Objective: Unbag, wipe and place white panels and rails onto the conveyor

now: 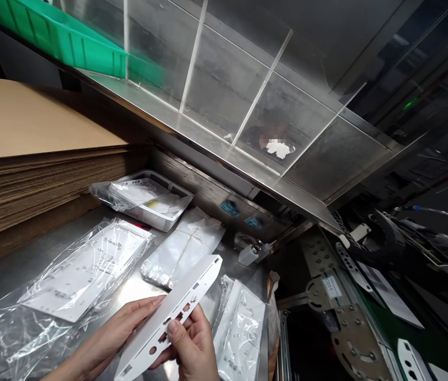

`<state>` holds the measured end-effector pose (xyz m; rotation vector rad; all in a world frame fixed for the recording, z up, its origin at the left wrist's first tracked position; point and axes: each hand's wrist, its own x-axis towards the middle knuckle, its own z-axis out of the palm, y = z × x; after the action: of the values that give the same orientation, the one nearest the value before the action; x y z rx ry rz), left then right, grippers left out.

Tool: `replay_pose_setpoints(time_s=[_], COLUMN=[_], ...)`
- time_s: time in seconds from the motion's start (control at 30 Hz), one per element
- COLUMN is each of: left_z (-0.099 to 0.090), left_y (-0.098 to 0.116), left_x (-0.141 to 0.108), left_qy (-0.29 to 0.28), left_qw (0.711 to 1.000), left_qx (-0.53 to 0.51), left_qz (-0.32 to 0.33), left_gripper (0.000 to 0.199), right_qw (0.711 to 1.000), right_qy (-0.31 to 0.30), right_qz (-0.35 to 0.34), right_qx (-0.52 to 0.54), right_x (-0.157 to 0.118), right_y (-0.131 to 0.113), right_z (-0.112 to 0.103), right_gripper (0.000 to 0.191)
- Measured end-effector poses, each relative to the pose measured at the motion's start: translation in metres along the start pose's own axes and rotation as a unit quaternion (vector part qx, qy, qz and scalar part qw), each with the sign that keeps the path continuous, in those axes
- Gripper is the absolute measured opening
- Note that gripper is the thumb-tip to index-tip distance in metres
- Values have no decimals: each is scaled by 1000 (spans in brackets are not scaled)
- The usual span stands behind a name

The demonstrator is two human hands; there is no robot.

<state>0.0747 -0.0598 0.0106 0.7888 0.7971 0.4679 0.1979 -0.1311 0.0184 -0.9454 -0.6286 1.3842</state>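
A white plastic panel (176, 317), long and narrow with a row of cut-outs along its edge, is tilted between my two hands above the bench. My left hand (128, 325) holds its left side, the fingers lying along the broad face and partly hidden by it. With the thumb on the edge with the cut-outs, my right hand (192, 341) grips it from the right. To the left lies a bagged white panel (89, 267) in clear plastic. Another bagged white part (242, 330) lies right of my right hand. Behind is a banded stack of clear bags (186, 246).
A grey tray (160, 203) with a clear bag and papers stands at the back, near a small white bottle (249, 255). Stacked cardboard (41, 174) rises at left. A green bin (57, 37) sits on the metal shelf (160, 108). At right, a green conveyor belt (426, 346) carries white parts.
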Motion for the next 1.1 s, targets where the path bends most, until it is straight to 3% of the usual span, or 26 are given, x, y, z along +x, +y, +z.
replay_pose_setpoints(time_s=[0.1, 0.17, 0.3, 0.43, 0.5, 0.53, 0.57, 0.6, 0.63, 0.67, 0.73, 0.9, 1.0, 1.1], left_z=[-3, -9, -25, -29, -26, -25, -25, -25, -27, -30, -40, -64, -58, -45], left_y=[-1, -5, -26, -43, -43, -41, -38, -35, -33, -31, -34, -51, -48, -37], left_x=[2, 2, -3, -16, -25, -31, -36, -43, -49, -55, -65, -76, -73, -62], left_qy=[-53, -42, -29, 28, 68, 90, 115, 141, 162, 176, 182, 132, 114, 114], left_qw=[999, 999, 998, 996, 993, 990, 987, 982, 978, 974, 973, 980, 979, 981], left_qx=[7, 20, 10, -21, -54, -77, -97, -113, -125, -134, -136, -146, -166, -155], left_qz=[-8, -10, 55, 81, 78, 70, 61, 54, 47, 42, 28, -14, -22, -36], left_gripper=[45, 53, 97, 105, 105, 103, 99, 94, 89, 83, 73, 77, 75, 69], right_qw=[1000, 1000, 999, 994, 984, 969, 936, 885, 798, 752, 710, 701, 734, 787], right_qy=[-11, -15, -42, -72, -85, -82, -73, -55, -34, -19, -31, -69, -69, -65], right_qz=[-6, -11, 13, 73, 97, 91, 71, 40, -9, -27, -21, 15, 47, 102], right_qx=[-4, -5, -9, -47, -123, -215, -337, -461, -601, -659, -704, -709, -673, -605], right_x=[0, 0, 3, 22, 39, 50, 61, 72, 82, 92, 109, 133, 146, 161], right_y=[-3, -6, -5, 10, 14, 14, 13, 13, 13, 15, 25, 49, 44, 37], right_z=[0, 1, 6, 19, 20, 16, 10, 2, -7, -17, -36, -64, -79, -96], right_gripper=[42, 41, 35, 34, 35, 35, 34, 31, 24, 21, 16, 24, 12, 7])
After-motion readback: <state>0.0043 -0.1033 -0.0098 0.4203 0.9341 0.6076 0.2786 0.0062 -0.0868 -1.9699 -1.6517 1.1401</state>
